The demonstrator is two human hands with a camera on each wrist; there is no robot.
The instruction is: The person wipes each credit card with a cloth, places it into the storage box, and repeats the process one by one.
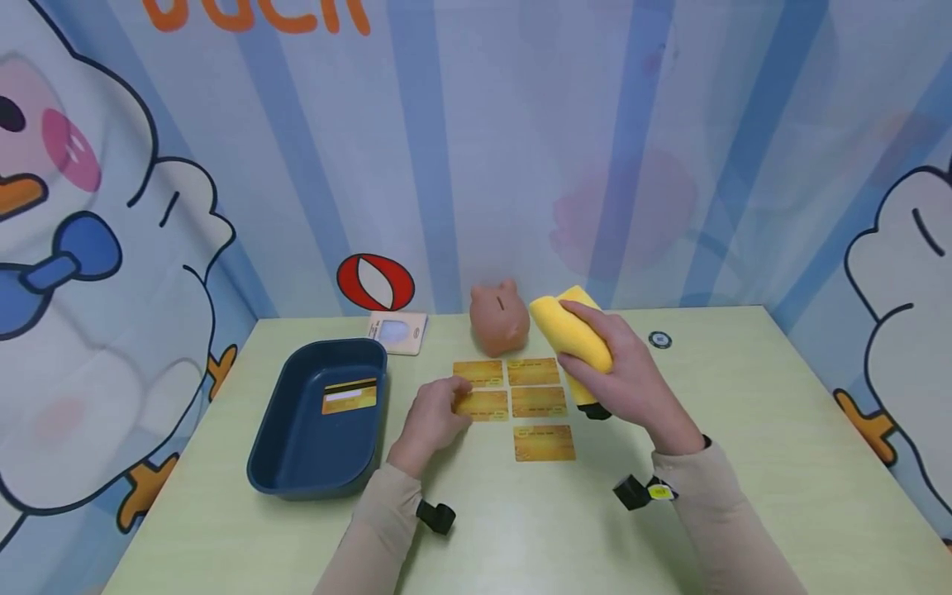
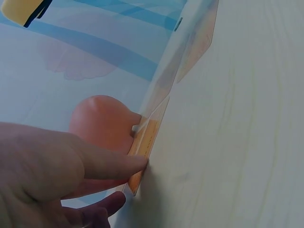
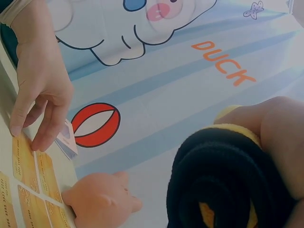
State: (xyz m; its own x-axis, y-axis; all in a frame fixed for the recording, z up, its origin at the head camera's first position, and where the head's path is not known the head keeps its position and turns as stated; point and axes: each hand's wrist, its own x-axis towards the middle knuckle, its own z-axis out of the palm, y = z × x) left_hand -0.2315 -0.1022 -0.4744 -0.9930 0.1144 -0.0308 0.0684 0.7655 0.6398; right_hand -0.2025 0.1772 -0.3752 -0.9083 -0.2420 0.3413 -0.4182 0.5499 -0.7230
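Observation:
My left hand (image 1: pixel 434 417) is at the left end of a gold bank card (image 1: pixel 488 406) lying on the table. Thumb and fingertips grip its edges at that end, as the right wrist view shows. Several more gold cards lie face up around it in two columns, one of them nearest me (image 1: pixel 545 444). My right hand (image 1: pixel 625 368) grips a rolled yellow cloth (image 1: pixel 568 330) above the table, to the right of the cards. The cloth's end (image 3: pixel 213 156) is dark and coiled in the right wrist view.
A dark blue bin (image 1: pixel 297 463) stands left of my left hand, with a gold card (image 1: pixel 349 397) back side up inside. Behind the cards sits a pink piggy bank (image 1: pixel 500 318). A pale card holder (image 1: pixel 397 332) lies by the bin and a round chip (image 1: pixel 659 340) at right.

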